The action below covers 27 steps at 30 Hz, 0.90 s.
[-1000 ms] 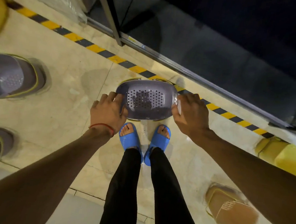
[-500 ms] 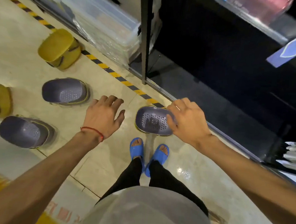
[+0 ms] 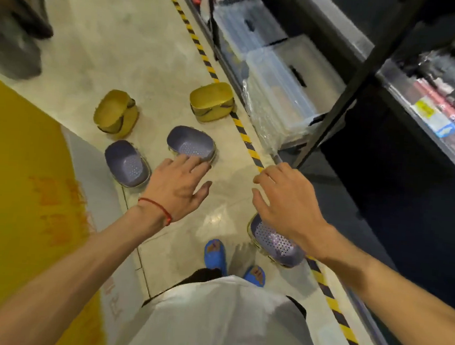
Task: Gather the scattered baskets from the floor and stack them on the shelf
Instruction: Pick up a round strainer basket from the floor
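Three oval purple plastic baskets with perforated bases and pale rims lie on the glossy beige stone floor point(image 3: 117, 43). The near basket point(image 3: 278, 243) lies on the black-and-yellow striped tape point(image 3: 240, 127). The middle basket point(image 3: 190, 147) is a little off the tape on its open-floor side, and the third basket point(image 3: 127, 164) is farther out on that side. A yellow basket point(image 3: 211, 101), smooth and oval, sits at the tape's edge; a second yellow basket point(image 3: 116, 114) is well out from it.

Across the tape stands the black metal shelf point(image 3: 343, 80), holding clear plastic bins point(image 3: 279, 76). Its price labels point(image 3: 424, 110) are too blurred to read, as is the faded orange writing on the yellow floor patch point(image 3: 13, 171).

The left hand point(image 3: 178, 185), a red string point(image 3: 156, 207) at its wrist, has its fingers point(image 3: 192, 161) spread and holds nothing. The tips overlap the middle basket's near rim, but contact cannot be judged. The right hand point(image 3: 286, 203) hangs above the near basket, its fingers point(image 3: 272, 172) loose and parted, gripping nothing.
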Tool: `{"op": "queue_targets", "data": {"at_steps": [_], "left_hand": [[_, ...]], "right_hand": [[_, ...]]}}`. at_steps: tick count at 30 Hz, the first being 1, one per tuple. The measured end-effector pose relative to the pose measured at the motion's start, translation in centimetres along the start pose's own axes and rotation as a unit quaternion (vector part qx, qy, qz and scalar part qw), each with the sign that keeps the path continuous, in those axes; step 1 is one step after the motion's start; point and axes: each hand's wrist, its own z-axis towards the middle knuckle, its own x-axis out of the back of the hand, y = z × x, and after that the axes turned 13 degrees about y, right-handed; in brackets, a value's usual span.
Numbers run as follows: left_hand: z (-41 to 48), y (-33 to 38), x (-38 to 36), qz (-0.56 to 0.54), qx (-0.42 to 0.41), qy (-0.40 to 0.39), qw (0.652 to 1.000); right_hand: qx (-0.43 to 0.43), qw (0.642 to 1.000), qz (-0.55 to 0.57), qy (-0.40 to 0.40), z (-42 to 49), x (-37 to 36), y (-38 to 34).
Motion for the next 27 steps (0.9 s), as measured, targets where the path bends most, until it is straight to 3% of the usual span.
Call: {"op": "queue_targets", "data": {"at_steps": [12,20,27], "left_hand": [[-1.7,-12.1,-0.4,0.013,0.077,0.024,0.997],[2.3,-25.1,-2.4,0.007,0.039,-0.002,0.999],[6.7,-32.3,-5.2,0.007,-0.004,-0.021,1.000]], "right_hand": [[0.045,0.999,0.022,-0.010,11.2,-5.0,-6.6],[0.020,0.999,-0.026,-0.032,20.5,-11.1,-11.4],[-0.029,0.999,0.005,-0.023,25.7,-15.5,-12.7]]}}
